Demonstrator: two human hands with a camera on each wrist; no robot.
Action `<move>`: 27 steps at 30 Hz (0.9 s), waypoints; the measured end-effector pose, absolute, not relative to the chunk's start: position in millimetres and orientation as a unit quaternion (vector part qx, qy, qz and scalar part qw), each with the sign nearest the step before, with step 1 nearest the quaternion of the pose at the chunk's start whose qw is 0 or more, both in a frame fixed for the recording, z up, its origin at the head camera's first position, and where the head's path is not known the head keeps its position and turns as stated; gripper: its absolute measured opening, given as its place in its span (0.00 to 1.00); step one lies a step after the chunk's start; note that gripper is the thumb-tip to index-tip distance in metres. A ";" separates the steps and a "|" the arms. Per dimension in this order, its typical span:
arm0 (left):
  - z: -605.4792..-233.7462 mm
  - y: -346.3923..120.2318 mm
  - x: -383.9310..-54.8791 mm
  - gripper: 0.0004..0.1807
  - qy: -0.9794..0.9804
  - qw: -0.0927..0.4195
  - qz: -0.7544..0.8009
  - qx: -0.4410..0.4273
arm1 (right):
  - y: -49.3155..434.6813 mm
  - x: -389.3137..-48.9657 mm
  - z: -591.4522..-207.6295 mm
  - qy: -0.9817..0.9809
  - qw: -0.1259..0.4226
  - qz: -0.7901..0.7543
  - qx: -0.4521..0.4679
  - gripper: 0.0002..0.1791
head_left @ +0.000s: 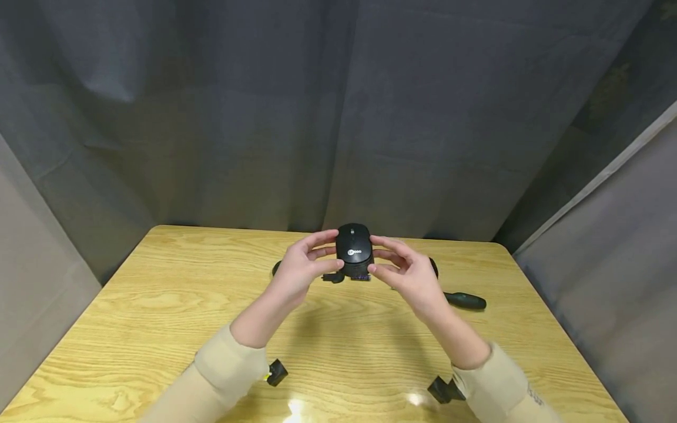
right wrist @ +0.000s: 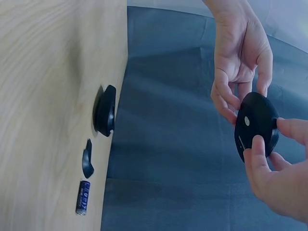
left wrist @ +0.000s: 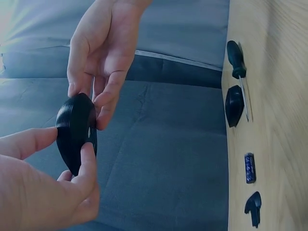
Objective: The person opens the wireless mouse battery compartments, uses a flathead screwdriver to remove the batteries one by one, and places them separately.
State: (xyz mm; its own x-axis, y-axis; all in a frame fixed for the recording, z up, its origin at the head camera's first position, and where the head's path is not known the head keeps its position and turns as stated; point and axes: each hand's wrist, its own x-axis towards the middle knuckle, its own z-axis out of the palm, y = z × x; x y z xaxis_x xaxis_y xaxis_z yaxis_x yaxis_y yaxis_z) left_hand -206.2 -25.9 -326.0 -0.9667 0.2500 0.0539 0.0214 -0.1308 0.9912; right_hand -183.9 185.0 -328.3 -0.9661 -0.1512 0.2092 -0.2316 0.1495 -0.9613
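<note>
A black computer mouse with a scroll wheel and a pale logo is held up over the far part of the table. My left hand pinches its left side between thumb and fingers, while my right hand pinches the right side. In the left wrist view the mouse appears edge-on, its ribbed side showing. The right wrist view gives its underside, where a small pale oval is visible. Beneath it on the table lie a blue battery and a small black piece.
A screwdriver with a dark handle lies at the right, beside a rounded black object. Another black rounded object sits to the left, partly behind my left hand in the head view. Grey curtains hang behind the wooden table.
</note>
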 end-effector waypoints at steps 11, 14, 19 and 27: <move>-341.2 -39.7 -187.4 0.31 0.672 0.081 0.730 0.098 | 179.5 -175.7 -343.7 -0.749 0.010 0.642 0.164 0.29; -346.9 -43.1 -182.8 0.33 0.681 0.084 0.719 0.111 | 179.2 -174.9 -348.5 -0.741 0.008 0.647 0.179 0.29; -355.1 -48.1 -176.2 0.35 0.688 0.080 0.710 0.129 | 178.3 -174.4 -356.1 -0.724 -0.005 0.659 0.201 0.29; -372.0 -50.9 -170.7 0.35 0.701 0.028 0.699 0.139 | 176.4 -169.8 -365.8 -0.725 -0.045 0.658 0.197 0.29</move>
State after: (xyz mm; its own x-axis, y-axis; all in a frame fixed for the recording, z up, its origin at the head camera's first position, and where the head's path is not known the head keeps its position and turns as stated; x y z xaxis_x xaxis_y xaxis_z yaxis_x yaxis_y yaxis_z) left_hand -170.7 -50.9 -372.0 -0.9600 0.2334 0.1547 0.1553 -0.0160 0.9877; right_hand -169.8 176.4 -365.8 -0.9180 -0.3458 0.1942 -0.2269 0.0564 -0.9723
